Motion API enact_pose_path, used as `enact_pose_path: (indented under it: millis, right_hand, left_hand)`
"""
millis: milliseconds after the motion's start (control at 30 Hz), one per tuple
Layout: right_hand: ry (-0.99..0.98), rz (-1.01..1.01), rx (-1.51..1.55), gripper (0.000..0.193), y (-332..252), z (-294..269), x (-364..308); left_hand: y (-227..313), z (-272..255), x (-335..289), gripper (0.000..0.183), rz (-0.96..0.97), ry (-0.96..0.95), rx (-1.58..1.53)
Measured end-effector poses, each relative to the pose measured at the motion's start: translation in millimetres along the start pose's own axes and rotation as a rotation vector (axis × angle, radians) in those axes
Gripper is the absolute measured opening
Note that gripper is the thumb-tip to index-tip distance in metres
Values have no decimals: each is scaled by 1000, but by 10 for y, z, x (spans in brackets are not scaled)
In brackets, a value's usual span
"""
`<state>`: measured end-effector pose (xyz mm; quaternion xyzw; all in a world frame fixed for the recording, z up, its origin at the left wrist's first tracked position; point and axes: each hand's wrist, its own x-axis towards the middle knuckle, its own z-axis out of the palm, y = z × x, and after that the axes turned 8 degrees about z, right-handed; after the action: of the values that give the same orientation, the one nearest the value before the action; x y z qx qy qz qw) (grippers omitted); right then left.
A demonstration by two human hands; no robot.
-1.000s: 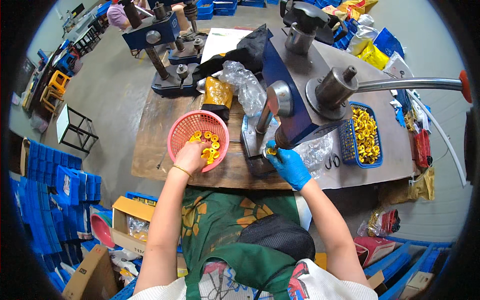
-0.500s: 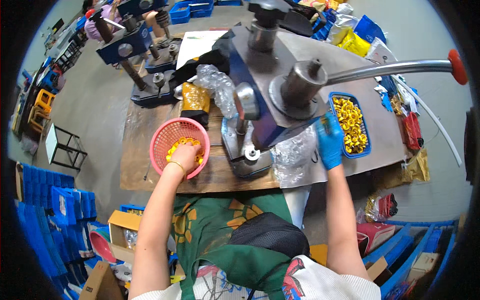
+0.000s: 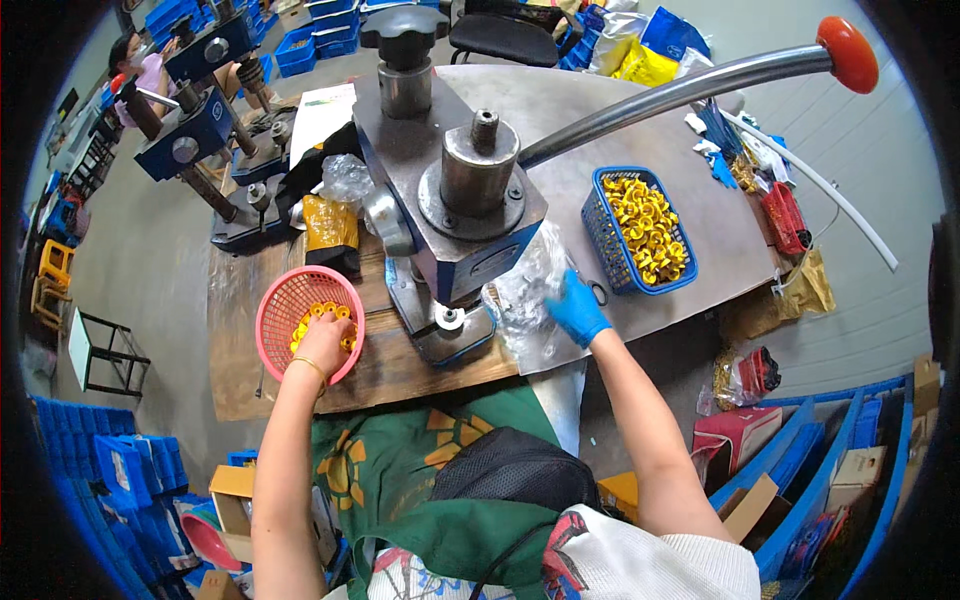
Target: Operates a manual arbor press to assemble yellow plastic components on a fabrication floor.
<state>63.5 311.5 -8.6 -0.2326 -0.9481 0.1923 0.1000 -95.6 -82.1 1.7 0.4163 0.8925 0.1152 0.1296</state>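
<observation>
My bare left hand (image 3: 323,342) reaches into a pink mesh basket (image 3: 272,322), its fingers curled down among small yellow ring-shaped pieces (image 3: 328,308). Whatever those fingers may hold is hidden. My right hand (image 3: 578,310), in a blue glove, hovers at the clear plastic sheet (image 3: 525,300) with thumb and fingers apart and nothing between them. Between the hands stands a blue and steel hand press (image 3: 480,190). A small white round part (image 3: 449,318) sits on its base. The press's long lever ends in a red knob (image 3: 848,55).
Right of the press, a blue basket (image 3: 597,225) holds many yellow cup-like pieces. Black scissor handles (image 3: 598,292) lie beside my glove. A yellow-taped packet (image 3: 331,228) lies left of the press. More presses (image 3: 195,145) stand at the far left, where a person sits.
My right hand has come down and left, from beside the blue basket to the plastic sheet. My left hand stays in the pink basket. The whole view has shifted.
</observation>
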Motion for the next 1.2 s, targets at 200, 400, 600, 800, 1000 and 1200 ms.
enact_pose_path:
  millis: [200, 400, 600, 800, 1000, 1200]
  right_hand:
    - [-22, 314, 795, 29, -229, -534, 401]
    - [250, -141, 64, 56, -551, -799, 85]
    - [-44, -385, 162, 38, -559, -315, -27]
    - [-505, -179, -53, 30, -565, -33, -130]
    - [126, -364, -210, 16, -789, 132, 324]
    - [-7, -266, -457, 13, -435, 413, 621]
  left_hand:
    - [-60, 29, -64, 32, -46, 28, -68]
    - [-57, -94, -122, 30, -35, 30, -204]
    - [-129, -199, -150, 30, -75, 143, -408]
    - [-195, -409, -229, 33, -369, 275, -1505]
    - [-247, -371, -389, 33, -382, 632, -2083]
    - [-147, -349, -334, 20, -504, 604, -2418]
